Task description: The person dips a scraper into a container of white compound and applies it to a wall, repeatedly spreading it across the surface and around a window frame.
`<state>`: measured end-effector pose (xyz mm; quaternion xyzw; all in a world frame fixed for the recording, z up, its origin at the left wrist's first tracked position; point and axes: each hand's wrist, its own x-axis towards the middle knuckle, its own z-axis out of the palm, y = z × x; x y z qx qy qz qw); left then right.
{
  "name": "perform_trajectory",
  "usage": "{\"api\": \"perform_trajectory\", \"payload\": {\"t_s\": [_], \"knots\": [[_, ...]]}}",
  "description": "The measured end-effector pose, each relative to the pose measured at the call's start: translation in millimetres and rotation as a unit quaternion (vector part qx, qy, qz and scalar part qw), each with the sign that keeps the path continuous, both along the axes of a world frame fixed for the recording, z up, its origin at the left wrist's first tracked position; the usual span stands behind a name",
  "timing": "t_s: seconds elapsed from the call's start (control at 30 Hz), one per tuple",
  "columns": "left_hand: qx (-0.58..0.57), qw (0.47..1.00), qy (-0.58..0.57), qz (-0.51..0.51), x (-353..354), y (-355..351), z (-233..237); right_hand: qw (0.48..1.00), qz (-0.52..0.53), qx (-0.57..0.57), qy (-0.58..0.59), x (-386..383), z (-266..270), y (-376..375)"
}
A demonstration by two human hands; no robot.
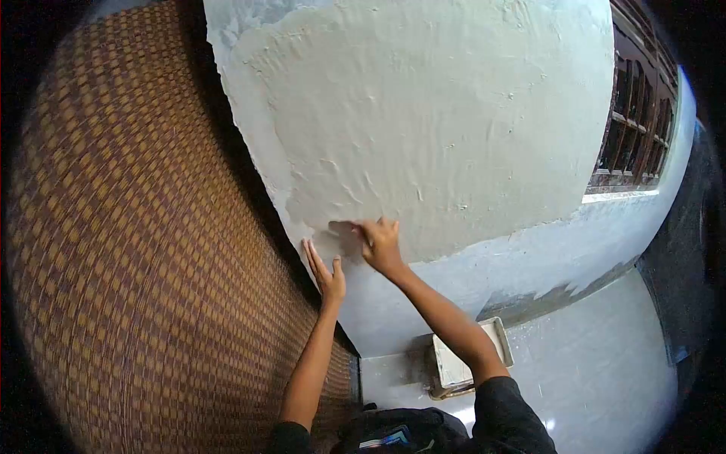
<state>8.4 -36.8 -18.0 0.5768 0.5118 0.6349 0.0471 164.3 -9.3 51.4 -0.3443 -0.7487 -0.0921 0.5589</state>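
A wall [431, 129] bears a wide coat of damp, beige-grey plaster with ridges and small lumps. Near the coat's lower left edge, my right hand [381, 246] is closed round the handle of a scraper [342, 228], whose thin blade lies against the wall. My left hand [326, 276] rests on the wall's left edge, lower and further left, with its fingers stretched out and nothing in it.
A woven brown panel [144, 227] stands at the left, past a dark gap. Below right, a tray [495, 340] with white material sits on a low stand on the tiled floor [582, 363]. A barred window [635, 113] is at the upper right.
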Motion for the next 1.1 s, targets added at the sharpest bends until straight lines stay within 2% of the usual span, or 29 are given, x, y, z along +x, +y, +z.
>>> {"api": "perform_trajectory", "payload": {"t_s": [0.07, 0.13, 0.2, 0.27, 0.3, 0.37, 0.4, 0.43, 0.47, 0.5, 0.53, 0.63, 0.7, 0.73, 0.8, 0.87, 0.9, 0.97, 1.03, 1.1], "knots": [[0.002, 1.0, 0.005, 0.005, 4.2, -3.9, 0.9, 0.991, -0.04, 0.065, 0.107, 26.7, 13.2, 13.6], [0.004, 1.0, 0.007, 0.011, 10.4, -7.0, 2.7, 0.965, -0.052, 0.039, 0.255, 73.7, 30.5, 21.8], [-0.001, 1.0, -0.002, 0.013, 19.5, -16.2, 7.0, 0.919, -0.081, 0.017, 0.385, 128.2, 43.1, 16.8], [-0.006, 1.0, -0.017, 0.008, 32.2, -23.6, 7.1, 0.85, -0.137, 0.021, 0.507, 161.9, 54.5, 5.9], [-0.009, 0.999, -0.031, -0.003, 39.3, -25.9, 7.6, 0.851, -0.135, 0.019, 0.507, 163.6, 52.0, 4.2], [-0.005, 1.0, -0.017, -0.004, 53.5, -25.8, 5.4, 0.866, -0.012, 0.007, 0.5, 160.9, 39.1, -0.6], [-0.003, 1.0, -0.004, -0.008, 61.0, -25.2, 3.6, 0.914, -0.021, -0.046, 0.402, 155.9, 19.3, 3.0], [-0.003, 1.0, -0.002, -0.012, 68.5, -25.5, 3.5, 0.933, -0.007, 0.01, 0.359, 134.5, 8.8, 5.4], [-0.009, 1.0, -0.001, -0.021, 76.6, -26.0, 4.6, 0.965, 0.008, 0.02, 0.263, 122.8, -0.6, 4.4], [-0.015, 0.999, 0.0, -0.031, 84.1, -26.6, 5.5, 0.978, 0.01, 0.052, 0.2, 108.4, -4.4, 5.0], [-0.015, 0.999, 0.021, -0.029, 89.7, -26.6, 6.6, 0.99, 0.009, 0.028, 0.14, 98.4, -3.9, -0.7], [-0.005, 0.998, 0.045, -0.044, 101.3, -25.0, 15.5, 0.995, -0.006, -0.016, 0.101, 98.1, -2.3, 16.9], [0.008, 0.997, 0.061, -0.045, 99.9, -17.5, 13.7, 0.977, -0.033, -0.035, 0.207, 122.8, 19.3, 25.8], [0.02, 0.996, 0.073, -0.039, 99.0, -12.9, 12.3, 0.962, -0.062, 0.002, 0.264, 140.9, 24.3, 37.4], [0.03, 0.996, 0.07, -0.041, 96.1, -6.8, 13.9, 0.899, -0.063, -0.017, 0.432, 185.0, 43.8, 33.6], [0.018, 0.997, 0.066, -0.029, 96.7, -7.9, 19.5, 0.831, -0.059, -0.023, 0.553, 222.6, 65.7, 16.6], [0.019, 0.997, 0.063, -0.029, 96.0, -7.2, 21.6, 0.817, -0.092, 0.009, 0.57, 240.0, 63.8, 19.2], [0.024, 0.997, 0.06, -0.039, 98.3, -7.8, 21.9, 0.791, -0.05, 0.088, 0.604, 249.7, 59.6, 19.1], [0.031, 0.997, 0.056, -0.043, 104.9, -1.9, 21.9, 0.837, -0.027, 0.002, 0.546, 227.0, 56.7, 4.5], [0.036, 0.997, 0.055, -0.048, 115.0, 1.1, 21.8, 0.903, 0.027, -0.015, 0.428, 193.6, 32.9, 18.9]]}}
